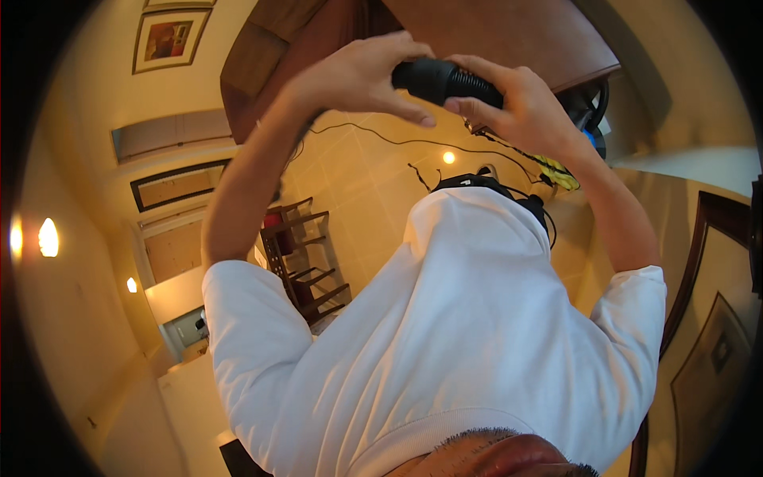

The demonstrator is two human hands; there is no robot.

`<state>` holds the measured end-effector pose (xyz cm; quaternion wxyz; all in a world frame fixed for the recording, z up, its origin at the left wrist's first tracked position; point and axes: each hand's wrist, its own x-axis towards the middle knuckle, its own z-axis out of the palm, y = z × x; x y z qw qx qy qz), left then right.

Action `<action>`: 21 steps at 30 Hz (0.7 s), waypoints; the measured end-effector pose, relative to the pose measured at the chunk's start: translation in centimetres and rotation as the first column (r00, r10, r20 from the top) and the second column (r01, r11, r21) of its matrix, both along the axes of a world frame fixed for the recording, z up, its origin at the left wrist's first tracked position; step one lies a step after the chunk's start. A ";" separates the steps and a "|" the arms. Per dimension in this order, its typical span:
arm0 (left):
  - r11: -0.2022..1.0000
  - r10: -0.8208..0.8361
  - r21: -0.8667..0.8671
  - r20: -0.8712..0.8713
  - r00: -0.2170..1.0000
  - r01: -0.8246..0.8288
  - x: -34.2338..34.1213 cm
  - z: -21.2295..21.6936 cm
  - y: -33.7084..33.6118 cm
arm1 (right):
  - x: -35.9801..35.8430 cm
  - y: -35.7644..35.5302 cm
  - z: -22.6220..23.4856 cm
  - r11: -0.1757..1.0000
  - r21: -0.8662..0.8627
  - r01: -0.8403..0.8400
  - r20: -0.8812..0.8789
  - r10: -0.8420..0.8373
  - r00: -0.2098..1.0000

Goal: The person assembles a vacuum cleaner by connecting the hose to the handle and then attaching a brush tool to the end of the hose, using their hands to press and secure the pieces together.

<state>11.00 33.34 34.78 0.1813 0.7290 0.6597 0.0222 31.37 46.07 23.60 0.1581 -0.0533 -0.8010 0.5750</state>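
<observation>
A black ribbed hose (474, 87), with a thicker smooth end piece (425, 80), is held up in front of me. My right hand (520, 103) is closed around its ribbed part, thumb on the near side and fingers over the far side. At the smooth end, my left hand (362, 78) curves with thumb and fingers spread apart. Its fingertips are close beside the end piece; whether they touch it I cannot tell.
Beyond my hands stands a brown table or cabinet top (509, 32), with a brown sofa (258, 60) to its left. A thin cable (381, 137) crosses the tiled floor. Yellow-green material (559, 173) lies under my right forearm; dark wooden chairs (306, 262) stand left.
</observation>
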 end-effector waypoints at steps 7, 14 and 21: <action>0.930 0.270 -0.277 0.059 0.961 -0.244 1.8 0.3 -0.3 | -0.2 1.0 -0.5 0.996 -0.010 -0.084 0.105 0.085 0.991; 0.835 -0.077 0.408 -0.578 0.812 0.369 2.0 -3.2 -1.9 | 0.4 1.7 1.0 0.905 -0.354 -0.237 0.191 0.318 0.929; 0.979 0.098 -0.186 0.058 0.993 -0.086 1.7 1.5 1.2 | 0.6 0.6 -0.1 0.949 -0.280 -0.141 -0.058 0.130 0.990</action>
